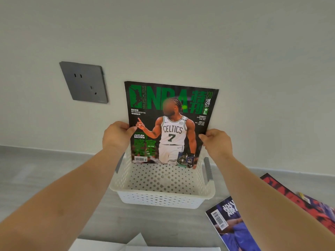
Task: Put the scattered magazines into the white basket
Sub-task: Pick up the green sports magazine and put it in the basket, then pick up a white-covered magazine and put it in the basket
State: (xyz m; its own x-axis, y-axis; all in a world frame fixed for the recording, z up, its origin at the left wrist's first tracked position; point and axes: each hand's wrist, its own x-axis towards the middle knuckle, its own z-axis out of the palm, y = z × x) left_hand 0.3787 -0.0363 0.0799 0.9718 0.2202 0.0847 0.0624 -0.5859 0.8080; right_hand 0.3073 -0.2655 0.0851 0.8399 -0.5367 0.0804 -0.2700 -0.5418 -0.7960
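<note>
A green and black basketball magazine (168, 124) stands upright, cover toward me, its lower edge inside the white perforated basket (163, 196) at the far side near the wall. My left hand (116, 136) grips its left edge and my right hand (215, 142) pinches its right edge. Apart from this magazine the basket holds nothing that I can see. A blue magazine (230, 223) lies on the grey surface to the basket's right, a red magazine (290, 198) beyond it, partly under my right forearm.
A grey wall socket (84, 82) sits on the white wall at upper left. White paper or a box edge (141, 245) shows at the bottom. The basket has grey handles (208, 169) on its short sides.
</note>
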